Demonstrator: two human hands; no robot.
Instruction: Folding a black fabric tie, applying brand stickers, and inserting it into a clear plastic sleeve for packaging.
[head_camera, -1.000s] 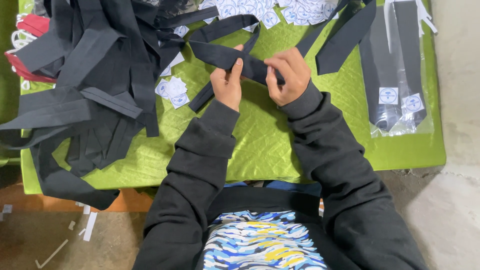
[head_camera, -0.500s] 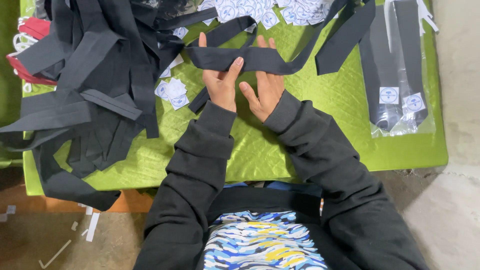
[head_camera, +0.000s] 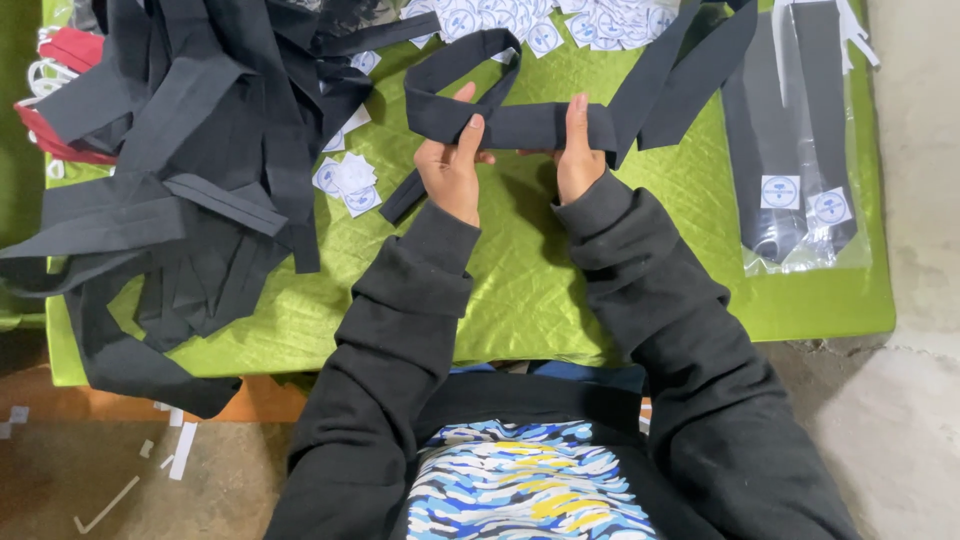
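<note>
A long black necktie (head_camera: 520, 125) is stretched flat between my two hands above the green quilted table cover (head_camera: 520, 290). My left hand (head_camera: 452, 165) grips the tie near its looped left part, thumb on top. My right hand (head_camera: 578, 155) holds it a short way to the right, fingers pressed flat along the band. The tie's wider end (head_camera: 690, 70) runs up and to the right. Both arms wear black sleeves.
A big heap of black ties (head_camera: 190, 150) covers the left of the table, with a red cloth (head_camera: 70, 50) at its far left. Small white round-printed labels (head_camera: 345, 180) lie near the heap and along the top edge (head_camera: 540, 20). Bagged ties (head_camera: 795, 130) lie at right.
The tie was bunched between my hands; now it is drawn out straight. Both hands have shifted slightly farther from me, with the tie's loop opening to the left.
</note>
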